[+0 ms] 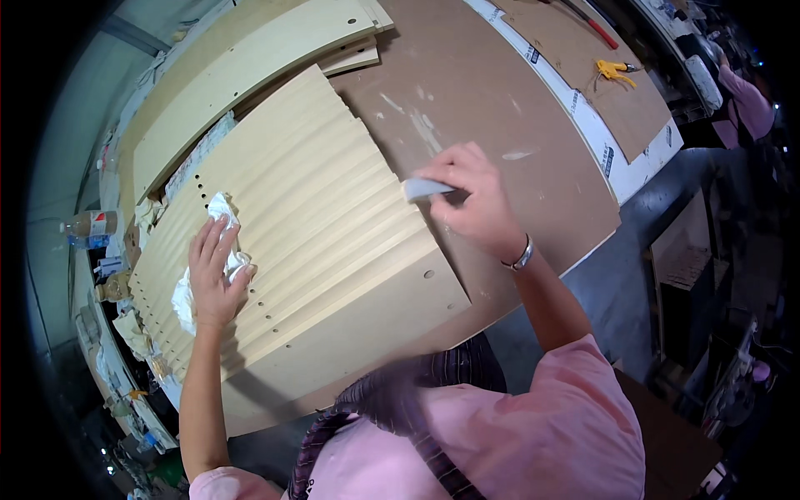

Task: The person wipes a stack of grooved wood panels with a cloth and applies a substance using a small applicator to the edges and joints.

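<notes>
A fanned stack of pale wooden boards [317, 200] lies across the table, their edges stepped like stairs, with small dark holes near the ends. Over the left part of the stack, my left hand [215, 271] rests on a crumpled white cloth [236, 262], its fingers bent over it and the cloth bunched under the palm. At the boards' right ends, my right hand [475, 196] grips a scraper with a grey blade [425, 189], fingers and thumb closed round it. The blade touches or nearly touches the board ends; slight blur hides which.
More long boards [250, 79] lie at the back left. A brown sheet covers the table [467, 92]. On the far right lie a yellow tool [615, 73] and a red-handled tool [596, 29]. Plastic bottles [90, 223] stand at the left edge. Another person [746, 104] is at far right.
</notes>
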Available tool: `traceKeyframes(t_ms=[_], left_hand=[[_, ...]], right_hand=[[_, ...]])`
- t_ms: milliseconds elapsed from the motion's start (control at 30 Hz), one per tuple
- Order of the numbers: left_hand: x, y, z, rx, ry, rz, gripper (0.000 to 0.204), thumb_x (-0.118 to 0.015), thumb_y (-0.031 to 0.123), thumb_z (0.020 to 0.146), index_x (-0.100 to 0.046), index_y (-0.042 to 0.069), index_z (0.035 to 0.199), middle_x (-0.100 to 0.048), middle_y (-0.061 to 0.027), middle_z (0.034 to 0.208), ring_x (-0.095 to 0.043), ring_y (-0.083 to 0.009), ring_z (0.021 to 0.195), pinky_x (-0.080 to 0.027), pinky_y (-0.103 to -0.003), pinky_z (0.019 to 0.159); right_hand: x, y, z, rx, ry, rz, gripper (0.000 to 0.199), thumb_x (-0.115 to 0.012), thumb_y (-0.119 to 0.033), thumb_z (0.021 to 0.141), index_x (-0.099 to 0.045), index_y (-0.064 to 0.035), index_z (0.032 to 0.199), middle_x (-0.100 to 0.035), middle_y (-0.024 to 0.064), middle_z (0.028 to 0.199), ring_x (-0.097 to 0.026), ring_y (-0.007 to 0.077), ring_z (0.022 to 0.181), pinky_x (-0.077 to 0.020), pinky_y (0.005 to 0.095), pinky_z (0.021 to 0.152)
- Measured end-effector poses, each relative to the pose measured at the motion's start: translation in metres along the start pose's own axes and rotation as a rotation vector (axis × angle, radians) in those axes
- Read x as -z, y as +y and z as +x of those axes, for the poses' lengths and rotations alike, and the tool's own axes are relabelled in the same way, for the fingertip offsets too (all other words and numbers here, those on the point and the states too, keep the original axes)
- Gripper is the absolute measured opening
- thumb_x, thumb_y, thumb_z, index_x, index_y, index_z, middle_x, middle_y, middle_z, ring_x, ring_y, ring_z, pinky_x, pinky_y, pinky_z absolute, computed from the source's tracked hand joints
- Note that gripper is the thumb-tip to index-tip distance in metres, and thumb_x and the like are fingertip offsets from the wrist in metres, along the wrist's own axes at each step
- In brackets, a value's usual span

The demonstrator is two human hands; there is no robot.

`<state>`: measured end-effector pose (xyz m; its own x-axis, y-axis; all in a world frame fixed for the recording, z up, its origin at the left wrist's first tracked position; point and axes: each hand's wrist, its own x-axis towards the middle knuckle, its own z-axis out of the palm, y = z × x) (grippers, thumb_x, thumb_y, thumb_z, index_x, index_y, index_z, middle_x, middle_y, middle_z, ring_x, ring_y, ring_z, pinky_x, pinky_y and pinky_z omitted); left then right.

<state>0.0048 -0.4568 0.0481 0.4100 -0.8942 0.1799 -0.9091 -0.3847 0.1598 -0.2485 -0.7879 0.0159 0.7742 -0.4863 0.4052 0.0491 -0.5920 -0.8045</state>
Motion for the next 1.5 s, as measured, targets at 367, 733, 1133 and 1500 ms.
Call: traceKeyframes(t_ms=[367,733,1133,1500], left_hand=[[0.001,-0.001,0.0,-0.004,0.009,-0.008,0.058,-0.068,0.035,0.078,-0.063,0.008,0.129,-0.055,-0.0119,0.141,-0.045,-0.037,0.133,-0.035,-0.048,0.111],[0.002,0.003,0.003,-0.007,0.033,-0.023,0.057,-0.069,0.036,0.078,-0.064,0.009,0.128,-0.057,-0.0104,0.14,-0.046,-0.0365,0.132,-0.036,-0.048,0.109],[0.002,-0.001,0.0,-0.006,0.052,-0.011,0.057,-0.071,0.039,0.078,-0.065,0.01,0.127,-0.057,-0.0094,0.139,-0.047,-0.0355,0.131,-0.037,-0.048,0.109],[0.002,-0.001,0.0,0.007,0.065,-0.025,0.057,-0.072,0.041,0.077,-0.066,0.011,0.126,-0.058,-0.0091,0.139,-0.048,-0.0351,0.13,-0.035,-0.049,0.109]], right_hand=[[-0.014,0.013,0.03,-0.004,0.04,-0.142,0.034,-0.068,0.004,0.072,-0.076,-0.0065,0.103,-0.065,0.0076,0.093,-0.056,0.0244,0.089,-0.0488,0.034,0.078],[-0.023,-0.006,0.05,0.177,-0.098,-0.226,0.022,-0.064,0.001,0.073,-0.074,-0.0065,0.091,-0.062,0.0038,0.09,-0.056,0.0247,0.091,-0.0511,0.0367,0.078],[-0.014,0.004,0.062,0.183,-0.098,-0.319,0.022,-0.062,-0.001,0.071,-0.074,-0.0059,0.089,-0.062,0.0061,0.088,-0.054,0.0273,0.088,-0.0495,0.0371,0.078],[-0.016,0.014,0.084,0.092,-0.024,-0.342,0.025,-0.064,-0.002,0.071,-0.076,-0.0071,0.093,-0.063,0.0081,0.088,-0.055,0.0269,0.091,-0.0487,0.0372,0.078]])
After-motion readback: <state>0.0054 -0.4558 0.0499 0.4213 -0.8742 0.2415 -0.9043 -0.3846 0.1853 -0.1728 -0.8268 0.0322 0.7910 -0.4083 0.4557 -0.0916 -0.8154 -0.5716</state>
